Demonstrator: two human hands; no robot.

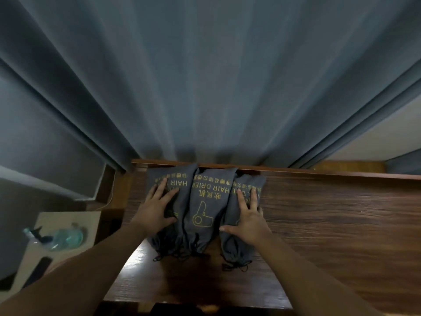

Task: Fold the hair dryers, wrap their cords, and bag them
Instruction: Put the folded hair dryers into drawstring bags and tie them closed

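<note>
Three grey drawstring bags with yellow "HAIR DRIER" print lie side by side on the dark wooden table (330,224), their tied necks toward me. My left hand (157,206) lies flat with spread fingers on the left bag (180,197). The middle bag (209,201) shows a yellow dryer drawing and is untouched. My right hand (248,217) presses flat on the right bag (234,245). The dryers themselves are hidden inside the bags.
A blue-grey curtain (205,87) hangs right behind the table's raised back edge. At the left stands a lower beige stand (68,220) with a clear plastic bottle (59,238) lying on it and a dark phone (41,267).
</note>
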